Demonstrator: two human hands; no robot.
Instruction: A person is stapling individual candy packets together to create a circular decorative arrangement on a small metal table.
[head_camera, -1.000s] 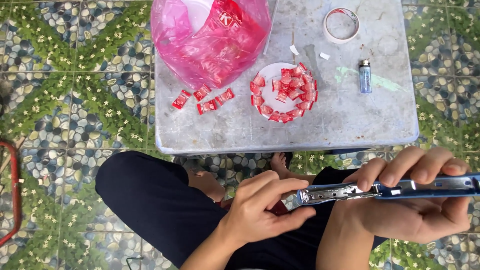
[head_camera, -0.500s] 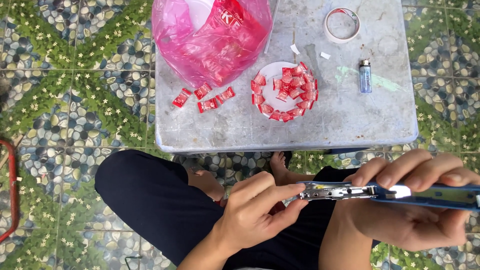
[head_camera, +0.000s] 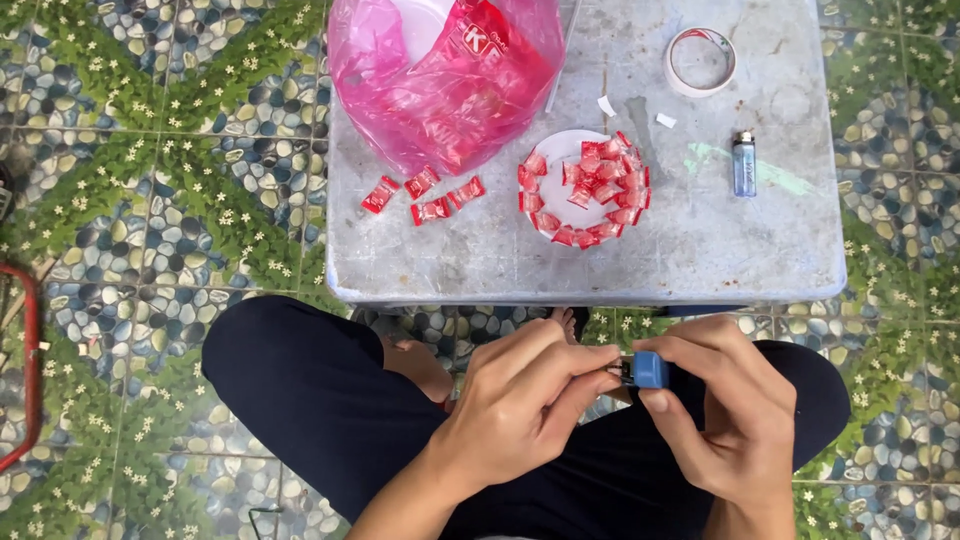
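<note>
Sitting cross-legged on the pebble-patterned floor (head_camera: 150, 200) before a low grey desk (head_camera: 480, 260), the person is working over their lap, below the desk's near edge. Starting at the left, four loose red wrapped candies (head_camera: 425, 197) are lying near the desk's left edge, just beside a pink plastic bag (head_camera: 440, 80) that is slumping over the far left corner. Moving along, a white round plate (head_camera: 550, 190) ringed with more red candies is sitting at the middle, a tape roll (head_camera: 700, 62) is lying toward the far right corner, and a small blue lighter (head_camera: 744, 163) is resting near the right edge. Down in the lap, the left hand (head_camera: 520, 400) is pinching narrowly at the metal end of a blue stapler (head_camera: 645, 370), while the right hand (head_camera: 730, 410) is curling closed around its body. Judging from this, the fingertips are sitting very close to the metal mouth, so a squeeze from the right hand could be nipping or pricking a finger; the stapler, held only by fingertips, could also be slipping down onto the legs.
</note>
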